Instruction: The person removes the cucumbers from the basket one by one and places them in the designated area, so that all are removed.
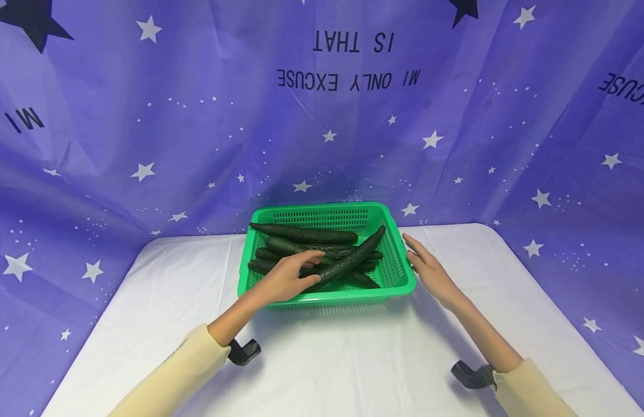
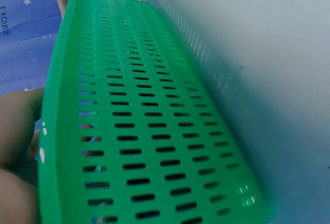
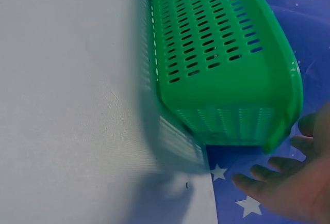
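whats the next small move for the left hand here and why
Probably close the left hand round the top cucumber and lift. Its fingers already rest over that cucumber in the green basket, while the right hand waits open beside the rim.

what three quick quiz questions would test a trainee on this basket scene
1. True or false: the left hand reaches into the green basket onto a cucumber.
2. Which hand is outside the basket? A left, B right.
3. What colour is the table cover?

Key: 1 true. 2 B: the right hand is beside the basket's right rim, fingers straight. 3 white.
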Tool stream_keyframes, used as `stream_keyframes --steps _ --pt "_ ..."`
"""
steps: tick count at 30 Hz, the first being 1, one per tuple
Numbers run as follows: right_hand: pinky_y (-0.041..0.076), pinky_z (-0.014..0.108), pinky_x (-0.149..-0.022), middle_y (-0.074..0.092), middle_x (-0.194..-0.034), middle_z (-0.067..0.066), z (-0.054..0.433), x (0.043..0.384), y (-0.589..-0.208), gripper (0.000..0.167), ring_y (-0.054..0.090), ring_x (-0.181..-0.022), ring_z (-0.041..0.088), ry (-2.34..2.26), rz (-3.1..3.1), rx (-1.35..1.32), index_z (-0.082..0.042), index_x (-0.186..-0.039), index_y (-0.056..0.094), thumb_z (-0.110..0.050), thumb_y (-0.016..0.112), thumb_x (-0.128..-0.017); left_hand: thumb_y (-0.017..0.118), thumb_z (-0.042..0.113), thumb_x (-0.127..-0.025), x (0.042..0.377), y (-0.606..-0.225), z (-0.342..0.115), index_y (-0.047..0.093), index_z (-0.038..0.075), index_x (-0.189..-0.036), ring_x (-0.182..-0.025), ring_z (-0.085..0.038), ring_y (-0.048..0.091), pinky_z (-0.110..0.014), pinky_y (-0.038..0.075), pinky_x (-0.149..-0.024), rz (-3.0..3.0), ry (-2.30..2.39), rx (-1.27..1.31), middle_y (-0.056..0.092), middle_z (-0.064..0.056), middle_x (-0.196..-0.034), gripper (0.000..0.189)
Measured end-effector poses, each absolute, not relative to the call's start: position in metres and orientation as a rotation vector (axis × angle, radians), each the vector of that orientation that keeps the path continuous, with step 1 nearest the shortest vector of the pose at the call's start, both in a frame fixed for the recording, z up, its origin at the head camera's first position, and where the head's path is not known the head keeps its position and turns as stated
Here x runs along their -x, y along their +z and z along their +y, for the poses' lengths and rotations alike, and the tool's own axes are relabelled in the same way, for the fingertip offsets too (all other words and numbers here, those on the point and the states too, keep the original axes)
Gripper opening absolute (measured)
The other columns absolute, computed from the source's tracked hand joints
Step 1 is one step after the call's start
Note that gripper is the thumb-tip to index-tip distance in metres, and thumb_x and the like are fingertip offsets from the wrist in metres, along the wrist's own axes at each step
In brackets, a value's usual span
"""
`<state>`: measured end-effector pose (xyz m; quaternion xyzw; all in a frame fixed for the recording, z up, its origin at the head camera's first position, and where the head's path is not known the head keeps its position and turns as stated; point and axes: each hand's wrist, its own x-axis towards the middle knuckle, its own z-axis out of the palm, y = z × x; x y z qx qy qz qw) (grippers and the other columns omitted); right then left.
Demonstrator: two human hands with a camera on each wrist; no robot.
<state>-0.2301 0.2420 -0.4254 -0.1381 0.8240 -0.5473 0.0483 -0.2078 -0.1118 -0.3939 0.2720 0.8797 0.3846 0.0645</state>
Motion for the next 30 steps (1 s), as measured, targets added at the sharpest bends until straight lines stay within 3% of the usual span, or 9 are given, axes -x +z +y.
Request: stream_keyframes --steps 4,12,19,23,27,30 --pt "0.027 0.058 -0.112 0.017 -0.163 0.019 0.240 0.236 -0.431 0.053 0.029 -0.142 0.043 -1.749 2.422 0.413 -0.010 -0.161 0.017 -0.020 0.032 -0.111 0.066 0.012 -0.098 0.215 -0.398 -0.105 0.046 0.005 -0.148 -0.123 -0.031 0.055 -0.046 0.047 -0.098 2.640 1.160 -0.818 0.058 -0.015 -0.136 0.054" --pt "0.016 0.056 -0.115 0.016 -0.164 0.013 0.237 0.242 -0.438 0.053 0.020 -0.146 0.038 -1.787 2.385 0.364 -0.017 -0.162 0.019 -0.024 0.033 -0.111 0.066 0.012 -0.098 0.222 -0.401 -0.095 0.047 0.006 -0.148 -0.124 -0.030 0.055 -0.047 0.047 -0.097 2.608 1.109 -0.809 0.059 -0.015 -0.134 0.053" --pt "0.021 0.054 -0.113 0.011 -0.166 0.011 0.233 0.243 -0.443 0.053 0.023 -0.144 0.037 -1.830 2.352 0.362 -0.021 -0.162 0.015 -0.027 0.030 -0.111 0.070 0.011 -0.095 0.228 -0.400 -0.090 0.059 0.008 -0.139 -0.114 -0.027 0.062 -0.058 0.026 -0.110 2.654 1.042 -0.794 0.066 -0.011 -0.123 0.046" --pt "0.034 0.042 -0.108 0.011 -0.166 0.009 0.229 0.243 -0.446 0.053 0.031 -0.140 0.038 -1.904 2.297 0.346 -0.022 -0.162 0.015 -0.027 0.029 -0.111 0.073 0.011 -0.092 0.228 -0.398 -0.088 0.065 0.009 -0.133 -0.111 -0.028 0.064 -0.058 0.027 -0.110 2.664 1.023 -0.784 0.069 -0.012 -0.116 0.042" --pt "0.048 0.030 -0.093 0.013 -0.164 0.011 0.227 0.243 -0.450 0.053 0.041 -0.129 0.042 -2.021 2.185 0.320 -0.021 -0.162 0.014 -0.025 0.027 -0.111 0.075 0.013 -0.090 0.228 -0.398 -0.087 0.068 0.010 -0.130 -0.110 -0.027 0.064 -0.057 0.026 -0.111 2.670 1.030 -0.746 0.071 -0.010 -0.113 0.040" --pt "0.049 0.026 -0.091 0.012 -0.164 0.011 0.226 0.242 -0.451 0.053 0.040 -0.130 0.042 -2.070 2.128 0.326 -0.021 -0.163 0.013 -0.024 0.025 -0.111 0.076 0.015 -0.090 0.229 -0.401 -0.087 0.068 0.012 -0.130 -0.110 -0.026 0.064 -0.057 0.025 -0.112 2.673 1.042 -0.726 0.070 -0.008 -0.116 0.041"
